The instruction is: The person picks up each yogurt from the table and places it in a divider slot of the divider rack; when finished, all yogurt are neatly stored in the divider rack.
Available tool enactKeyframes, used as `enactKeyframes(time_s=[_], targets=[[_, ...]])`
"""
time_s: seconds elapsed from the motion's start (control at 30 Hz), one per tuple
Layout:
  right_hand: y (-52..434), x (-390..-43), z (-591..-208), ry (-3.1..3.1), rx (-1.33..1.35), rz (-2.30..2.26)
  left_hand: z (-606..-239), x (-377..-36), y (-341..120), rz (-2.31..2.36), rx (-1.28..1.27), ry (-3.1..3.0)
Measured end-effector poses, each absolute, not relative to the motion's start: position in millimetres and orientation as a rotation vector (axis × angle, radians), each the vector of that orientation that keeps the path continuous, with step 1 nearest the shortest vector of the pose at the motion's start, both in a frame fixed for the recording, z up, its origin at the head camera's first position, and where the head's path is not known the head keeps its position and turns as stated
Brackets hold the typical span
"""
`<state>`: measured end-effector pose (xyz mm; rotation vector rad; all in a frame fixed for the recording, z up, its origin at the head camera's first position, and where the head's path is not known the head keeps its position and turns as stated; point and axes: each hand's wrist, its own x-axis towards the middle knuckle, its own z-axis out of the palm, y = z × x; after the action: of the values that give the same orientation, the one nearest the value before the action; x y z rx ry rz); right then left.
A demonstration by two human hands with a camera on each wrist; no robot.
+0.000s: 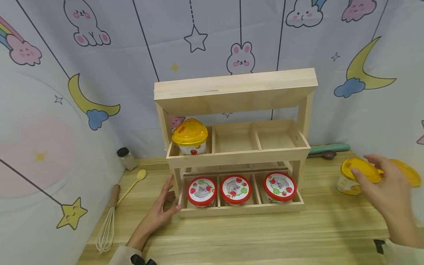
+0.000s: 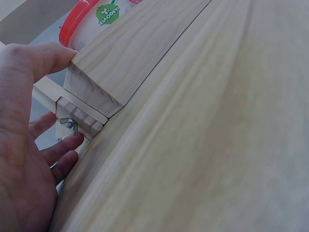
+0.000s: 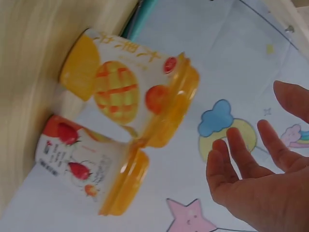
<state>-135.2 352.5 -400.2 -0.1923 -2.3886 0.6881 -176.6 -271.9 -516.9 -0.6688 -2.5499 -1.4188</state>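
Observation:
A two-tier wooden rack [image 1: 238, 154] stands on the table. My left hand [image 1: 155, 211] holds its lower left corner; in the left wrist view, the thumb is at the tray's front corner [image 2: 96, 72] and the fingers curl by a wing nut [image 2: 70, 123]. Three red-lidded cups [image 1: 202, 191] sit in the lower compartments, and a yellow-lidded cup [image 1: 190, 137] in the upper left one. My right hand [image 1: 387, 187], fingers spread and holding nothing, is over two yellow-lidded cups at the right: a mango-print cup [image 3: 120, 89] and a strawberry-print cup [image 3: 79, 162].
A whisk [image 1: 107, 224], a yellow spoon [image 1: 139, 176] and a black-capped jar [image 1: 127, 159] lie or stand left of the rack. Behind it at right are a dark spoon [image 1: 328, 155] and a teal-handled utensil [image 1: 332, 148]. A printed cloth [image 1: 212, 22] hangs behind.

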Motion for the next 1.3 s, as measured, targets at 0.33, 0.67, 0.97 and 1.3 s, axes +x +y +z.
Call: enactKeyframes(time_s=[0.33, 0.67, 0.97, 1.3], targets=[[376, -137, -418, -2.589, -0.267, 0.563, -518, -178, -273, -1.415, -0.66, -2.554], [374, -145, -430, -2.663, -0.293, 0.485, -516, -176, -270, -1.45, -0.651, -2.554], [369, -146, -434, -2.565, -0.279, 0.567, -516, -174, -271, -1.448, -0.663, -2.555], [366, -143, -435, -2.45, -0.314, 0.464, -516, -176, -271, -1.457, -0.66, -2.548]])
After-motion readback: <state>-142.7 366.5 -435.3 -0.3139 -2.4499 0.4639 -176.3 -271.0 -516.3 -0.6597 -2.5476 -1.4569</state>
